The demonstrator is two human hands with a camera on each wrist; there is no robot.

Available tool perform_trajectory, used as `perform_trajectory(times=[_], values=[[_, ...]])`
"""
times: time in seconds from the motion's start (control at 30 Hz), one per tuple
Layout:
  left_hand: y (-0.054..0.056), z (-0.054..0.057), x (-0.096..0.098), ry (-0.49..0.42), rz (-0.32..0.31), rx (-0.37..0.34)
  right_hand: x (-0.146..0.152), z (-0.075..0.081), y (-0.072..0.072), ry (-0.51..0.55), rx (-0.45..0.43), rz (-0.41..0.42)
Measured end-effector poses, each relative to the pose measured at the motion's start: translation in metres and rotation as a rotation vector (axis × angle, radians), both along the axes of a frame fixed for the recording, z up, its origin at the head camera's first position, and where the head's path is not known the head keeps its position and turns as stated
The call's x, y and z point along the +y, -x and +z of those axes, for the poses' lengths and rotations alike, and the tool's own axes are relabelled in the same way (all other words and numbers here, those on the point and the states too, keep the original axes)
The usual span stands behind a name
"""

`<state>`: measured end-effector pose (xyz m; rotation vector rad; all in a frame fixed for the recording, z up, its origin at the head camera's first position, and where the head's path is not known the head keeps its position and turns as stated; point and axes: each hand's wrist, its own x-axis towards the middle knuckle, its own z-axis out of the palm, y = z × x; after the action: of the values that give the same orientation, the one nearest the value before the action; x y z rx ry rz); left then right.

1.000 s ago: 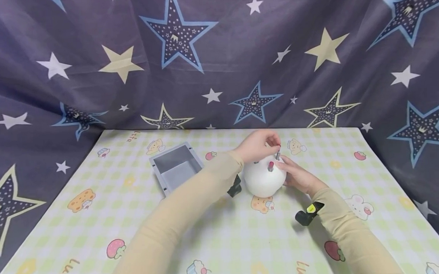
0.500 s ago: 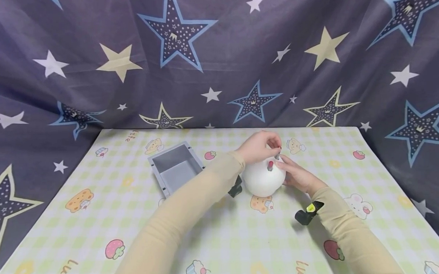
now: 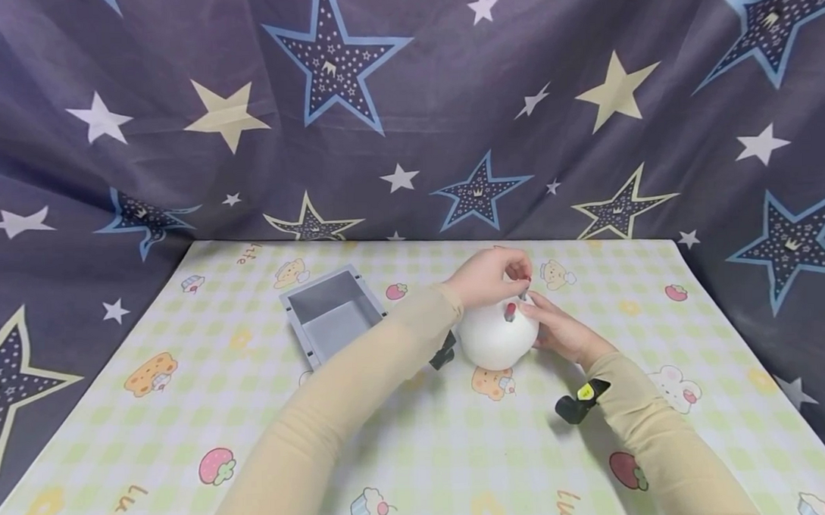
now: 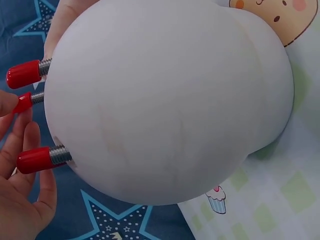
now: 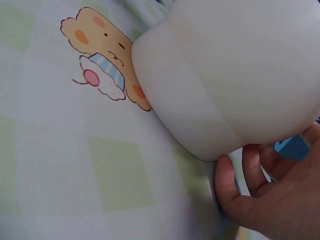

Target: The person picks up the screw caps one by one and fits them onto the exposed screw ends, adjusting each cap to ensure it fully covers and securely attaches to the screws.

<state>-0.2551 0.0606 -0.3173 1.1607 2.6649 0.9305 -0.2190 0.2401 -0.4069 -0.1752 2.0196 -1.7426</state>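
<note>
A rounded white body, wider over a narrower base, stands on the table. Threaded metal studs with red caps stick out of its top; the left wrist view shows three of them, such as the lower red-capped stud. My left hand reaches over the top and pinches the middle red-capped stud between thumb and fingers. From the right side, my right hand grips the white body, its fingers curled in against the lower side in the right wrist view.
A grey rectangular box with an open top sits left of the white body, partly behind my left forearm. The table's checked cloth carries printed cartoons. A dark star-patterned curtain hangs behind the table.
My left hand's fingers shift very slightly at the stud they pinch. The white body and right hand stay in place; the head view sways a little.
</note>
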Motion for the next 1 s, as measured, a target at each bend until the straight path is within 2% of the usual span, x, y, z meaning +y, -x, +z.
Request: perform_trajectory(times=[0.3, 0.57, 1.0], values=[[-0.003, 0.004, -0.002, 0.018, 0.002, 0.007, -0.001, 0.001, -0.001, 0.034, -0.007, 0.014], [-0.002, 0.004, -0.001, 0.069, -0.021, 0.109, 0.003, 0.004, 0.002, -0.007, 0.002, 0.048], [-0.002, 0.004, -0.002, 0.066, -0.031, 0.132, 0.004, 0.011, 0.001, 0.01, -0.066, 0.044]])
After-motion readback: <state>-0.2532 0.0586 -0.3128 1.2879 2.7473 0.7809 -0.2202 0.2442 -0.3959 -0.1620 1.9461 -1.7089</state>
